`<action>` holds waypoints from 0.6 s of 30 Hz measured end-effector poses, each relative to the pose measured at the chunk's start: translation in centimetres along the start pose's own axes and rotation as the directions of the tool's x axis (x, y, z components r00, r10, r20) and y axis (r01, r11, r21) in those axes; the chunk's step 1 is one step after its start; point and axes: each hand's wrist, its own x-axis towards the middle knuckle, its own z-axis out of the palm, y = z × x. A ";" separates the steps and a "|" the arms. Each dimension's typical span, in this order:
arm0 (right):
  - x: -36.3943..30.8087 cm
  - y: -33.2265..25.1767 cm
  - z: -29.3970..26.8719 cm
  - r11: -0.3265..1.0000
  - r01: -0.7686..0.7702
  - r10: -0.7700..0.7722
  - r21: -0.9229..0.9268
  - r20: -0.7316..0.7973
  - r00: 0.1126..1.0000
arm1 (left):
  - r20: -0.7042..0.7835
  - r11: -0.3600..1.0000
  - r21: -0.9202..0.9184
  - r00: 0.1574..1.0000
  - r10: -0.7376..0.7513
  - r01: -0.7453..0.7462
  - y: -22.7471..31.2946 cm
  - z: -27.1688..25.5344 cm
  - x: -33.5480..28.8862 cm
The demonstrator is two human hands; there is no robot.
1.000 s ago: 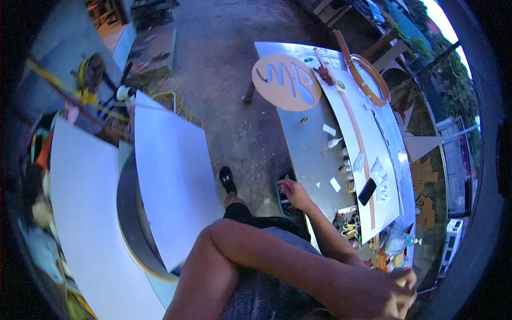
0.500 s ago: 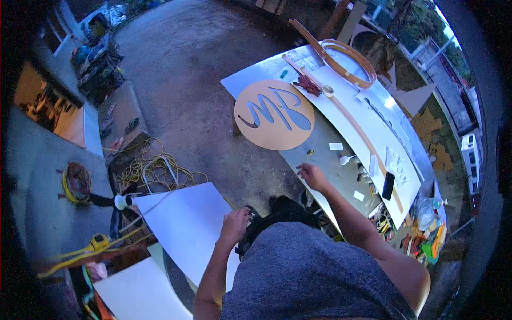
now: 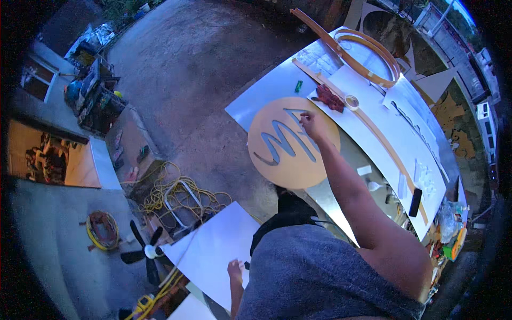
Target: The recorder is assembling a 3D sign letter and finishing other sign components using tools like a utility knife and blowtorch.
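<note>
A round tan board (image 3: 282,172) with flowing letter shapes cut through it lies on the near left part of the worktable. Over its upper right, beside the cut-outs, is my right hand (image 3: 313,126), fingers bent and drawn together; anything in them is too small to make out. Down low by my body, my left hand (image 3: 234,270) is closed in front of a white sheet (image 3: 210,250). A small dark thing shows at its fingertips, its kind unclear. On the table above the board lie a dark red cloth (image 3: 329,98) and a tape roll (image 3: 351,102).
Bent tan strips (image 3: 368,72) form a loop at the table's far end. A black phone (image 3: 415,202) rests on white sheeting to the right. At left are tangled yellow cord (image 3: 160,197), a black-bladed fan (image 3: 151,252) and a yellow tape measure (image 3: 144,304).
My right hand has moved up and forward from the table's near edge to over the round board. The left hand has dropped lower beside my body. The whole view has shifted.
</note>
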 end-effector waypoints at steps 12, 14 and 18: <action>19.5 6.2 5.8 0.954 -0.222 0.172 -0.200 -0.242 0.955 | -0.024 0.973 0.056 0.974 -0.225 0.226 28.3 5.0 3.6; 20.3 5.0 6.2 0.939 -0.238 0.177 -0.248 -0.247 0.953 | 0.042 0.992 0.126 0.998 -0.037 0.031 32.7 6.0 4.6; 21.8 4.1 6.5 0.894 -0.357 0.311 -0.272 -0.198 0.930 | 0.061 0.984 0.175 0.998 -0.029 0.018 36.5 6.1 5.4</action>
